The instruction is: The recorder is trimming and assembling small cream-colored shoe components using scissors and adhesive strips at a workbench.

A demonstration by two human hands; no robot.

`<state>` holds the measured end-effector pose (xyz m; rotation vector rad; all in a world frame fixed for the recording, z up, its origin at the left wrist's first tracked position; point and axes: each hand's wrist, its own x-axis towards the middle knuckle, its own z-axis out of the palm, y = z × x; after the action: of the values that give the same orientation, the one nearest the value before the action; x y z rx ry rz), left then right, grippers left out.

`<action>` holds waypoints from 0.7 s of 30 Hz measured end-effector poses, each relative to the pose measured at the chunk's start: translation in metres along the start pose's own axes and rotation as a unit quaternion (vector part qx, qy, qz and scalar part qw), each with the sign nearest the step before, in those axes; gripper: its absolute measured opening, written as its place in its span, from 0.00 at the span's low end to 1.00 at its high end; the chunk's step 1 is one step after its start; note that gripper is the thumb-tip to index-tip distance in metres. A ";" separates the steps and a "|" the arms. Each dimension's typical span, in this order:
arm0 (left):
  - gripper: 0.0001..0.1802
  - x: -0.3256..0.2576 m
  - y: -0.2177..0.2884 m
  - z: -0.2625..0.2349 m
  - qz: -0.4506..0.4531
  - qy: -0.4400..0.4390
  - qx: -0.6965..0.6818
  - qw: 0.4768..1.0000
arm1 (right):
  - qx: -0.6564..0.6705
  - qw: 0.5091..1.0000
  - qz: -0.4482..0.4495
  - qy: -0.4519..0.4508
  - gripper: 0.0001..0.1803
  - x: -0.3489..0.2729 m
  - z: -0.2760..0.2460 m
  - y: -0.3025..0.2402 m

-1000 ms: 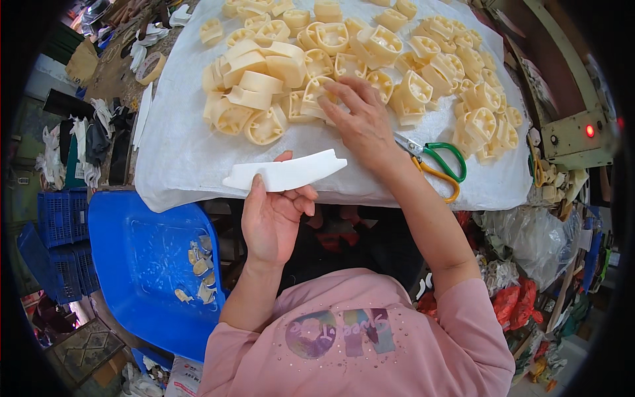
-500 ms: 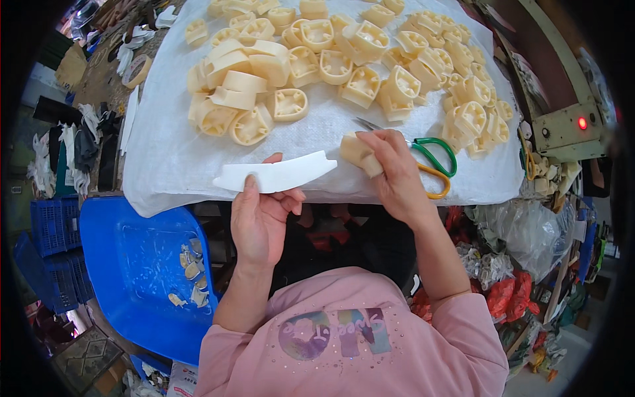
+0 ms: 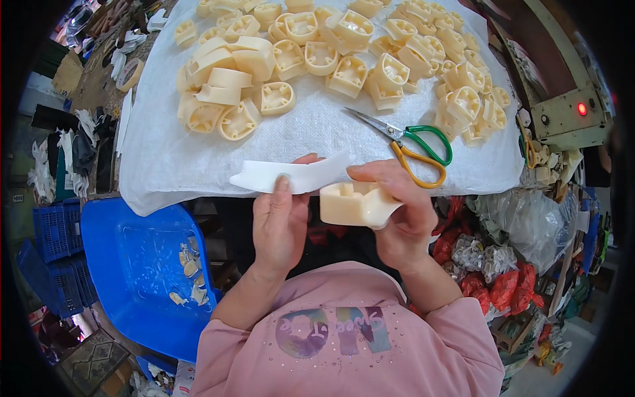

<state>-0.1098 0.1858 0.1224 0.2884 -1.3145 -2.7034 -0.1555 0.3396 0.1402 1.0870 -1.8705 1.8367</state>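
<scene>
My left hand (image 3: 281, 221) holds a curved white strip (image 3: 291, 176) by its middle, thumb on top, just below the table's front edge. My right hand (image 3: 397, 208) grips a cream moulded plastic part (image 3: 354, 203) close beside the strip's right end. Several similar cream parts (image 3: 344, 46) lie heaped on the white woven sheet (image 3: 165, 162) covering the table. Scissors with green and yellow handles (image 3: 413, 145) lie on the sheet just above my right hand.
A blue plastic tub (image 3: 132, 264) with a few cream scraps stands at the lower left, blue crates (image 3: 56, 228) beside it. A machine box with a red light (image 3: 572, 112) is at the right. Plastic bags (image 3: 522, 228) pile at the lower right.
My right hand has picked a cream part off the heap and brought it down past the scissors to the strip. My left hand has kept the strip near the table edge.
</scene>
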 end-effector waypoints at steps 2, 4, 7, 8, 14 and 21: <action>0.25 -0.002 0.006 0.011 -0.016 -0.094 -0.049 0.994 | -0.009 0.998 0.021 0.052 0.20 -0.005 0.012 -0.002; 0.26 -0.005 0.008 0.016 -0.024 -0.088 -0.046 0.995 | -0.041 0.998 -0.028 0.045 0.21 -0.005 0.010 0.006; 0.26 -0.009 0.010 0.017 0.005 -0.115 -0.021 0.993 | -0.087 0.992 -0.089 0.038 0.24 -0.005 0.011 0.008; 0.26 -0.009 0.011 0.017 0.004 -0.119 -0.016 0.993 | -0.102 0.989 -0.100 0.039 0.25 -0.005 0.012 0.008; 0.27 -0.011 0.011 0.019 -0.003 -0.121 -0.016 0.992 | -0.097 0.990 -0.091 0.037 0.28 -0.007 0.010 0.007; 0.26 -0.012 0.012 0.023 0.011 -0.121 0.001 0.993 | -0.098 0.991 -0.084 0.038 0.26 -0.005 0.009 0.007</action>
<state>-0.1029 0.1983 0.1476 -0.0572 -1.3697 -2.7887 -0.1544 0.3318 0.1303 1.0553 -1.8107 1.5448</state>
